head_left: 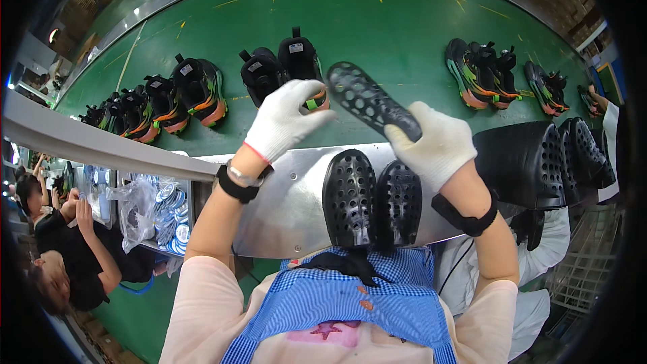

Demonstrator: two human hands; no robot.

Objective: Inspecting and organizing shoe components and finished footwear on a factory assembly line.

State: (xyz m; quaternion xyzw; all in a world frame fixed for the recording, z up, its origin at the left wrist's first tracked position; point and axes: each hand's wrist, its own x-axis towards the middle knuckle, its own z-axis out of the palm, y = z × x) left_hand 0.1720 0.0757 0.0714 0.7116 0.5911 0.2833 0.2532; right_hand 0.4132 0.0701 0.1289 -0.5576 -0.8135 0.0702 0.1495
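My right hand, in a white knit glove, grips the heel end of a black perforated plastic shoe form. The form is tilted, its rounded toe pointing up and left over the green belt. My left hand, gloved too, is raised beside the toe with thumb and fingers apart and nothing between them. Just beyond it stands a pair of black sneakers with orange and green soles, partly covered by the glove. Two more perforated black forms lie side by side on the metal ledge before me.
More black sneakers line the green belt on both sides. Nested black forms are stacked at the right end of the ledge. A bin at left holds blue and white round pieces and clear plastic bags. Another person sits at far left.
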